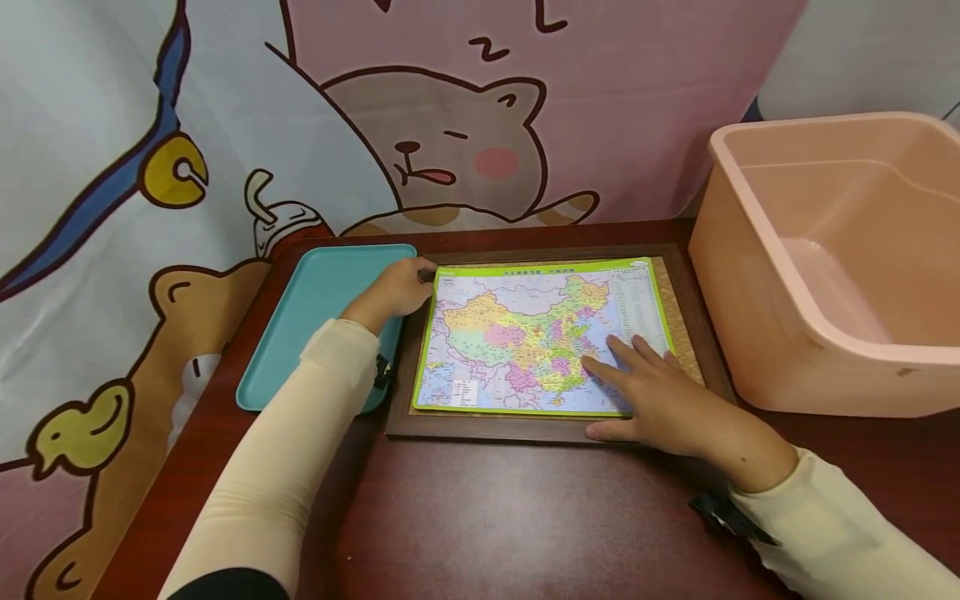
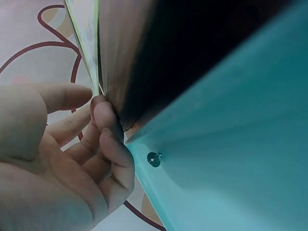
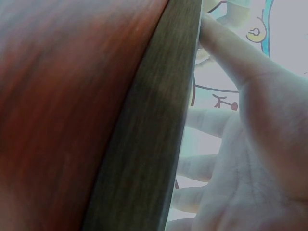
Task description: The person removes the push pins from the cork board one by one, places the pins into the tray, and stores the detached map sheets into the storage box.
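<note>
A map sheet of China [image 1: 517, 312] with a green border lies on a cork board with a brown wooden frame [image 1: 487, 427]. My left hand [image 1: 397, 287] is at the map's upper left corner. In the left wrist view, the thumb and curled index finger of the left hand [image 2: 72, 154] pinch the sheet's edge. Spread fingers of my right hand [image 1: 667, 404] rest on the map's lower right part, and its thumb is by the frame's front edge. The right wrist view shows that hand [image 3: 250, 130] open beside the frame's side [image 3: 144, 120].
A teal tray [image 1: 322, 287] stands left of the board, partly under the left forearm. In it lies a small round thing with a shiny point, like a thumbtack [image 2: 154, 159]. A large pink bin [image 1: 787, 333] is at the right. Behind the table [image 1: 480, 517] hangs a cartoon-printed cloth [image 1: 637, 108].
</note>
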`<state>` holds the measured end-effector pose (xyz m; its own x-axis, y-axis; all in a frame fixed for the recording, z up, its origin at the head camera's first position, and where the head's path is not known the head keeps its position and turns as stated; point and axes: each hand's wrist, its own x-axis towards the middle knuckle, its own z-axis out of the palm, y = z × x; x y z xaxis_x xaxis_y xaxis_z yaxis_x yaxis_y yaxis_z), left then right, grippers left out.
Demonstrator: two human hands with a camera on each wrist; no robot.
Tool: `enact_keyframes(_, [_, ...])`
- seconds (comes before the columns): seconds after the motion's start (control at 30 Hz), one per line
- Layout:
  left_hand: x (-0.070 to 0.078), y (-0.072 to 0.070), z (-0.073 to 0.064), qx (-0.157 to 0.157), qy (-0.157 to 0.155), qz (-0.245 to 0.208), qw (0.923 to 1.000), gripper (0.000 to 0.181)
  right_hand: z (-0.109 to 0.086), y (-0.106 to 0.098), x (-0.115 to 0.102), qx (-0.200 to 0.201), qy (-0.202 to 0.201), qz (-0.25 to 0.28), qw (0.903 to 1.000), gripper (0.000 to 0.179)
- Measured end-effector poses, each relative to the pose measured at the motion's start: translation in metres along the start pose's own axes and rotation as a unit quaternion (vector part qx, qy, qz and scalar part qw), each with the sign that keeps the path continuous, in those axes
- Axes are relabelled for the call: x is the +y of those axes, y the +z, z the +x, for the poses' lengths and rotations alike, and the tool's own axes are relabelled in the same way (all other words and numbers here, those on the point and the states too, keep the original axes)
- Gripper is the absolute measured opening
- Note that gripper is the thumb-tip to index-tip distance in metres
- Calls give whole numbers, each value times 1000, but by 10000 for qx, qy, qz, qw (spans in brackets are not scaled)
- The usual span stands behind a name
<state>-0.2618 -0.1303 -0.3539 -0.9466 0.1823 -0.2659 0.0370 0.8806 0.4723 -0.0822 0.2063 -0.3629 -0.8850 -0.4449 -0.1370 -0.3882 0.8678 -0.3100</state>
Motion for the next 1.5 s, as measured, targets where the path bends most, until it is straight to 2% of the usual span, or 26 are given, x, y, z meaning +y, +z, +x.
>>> enact_keyframes(0.47, [-1, -4, -4, 82, 31, -179, 9998, 47, 2, -2, -4, 20, -11, -39, 10000, 88])
enact_keyframes(0.87, [-7, -2, -9, 228, 366, -325, 9985, 47, 4, -1, -5, -46, -1, -24, 10000, 89])
enact_keyframes(1.23, [2, -2, -28, 233, 426, -779, 9958, 56, 3, -1, -4, -97, -42, -14, 9999, 89])
enact_keyframes(1.5, [6, -4, -42, 329, 658, -1135, 9908, 50, 1, -2, -4, -73, 30, -4, 10000, 90])
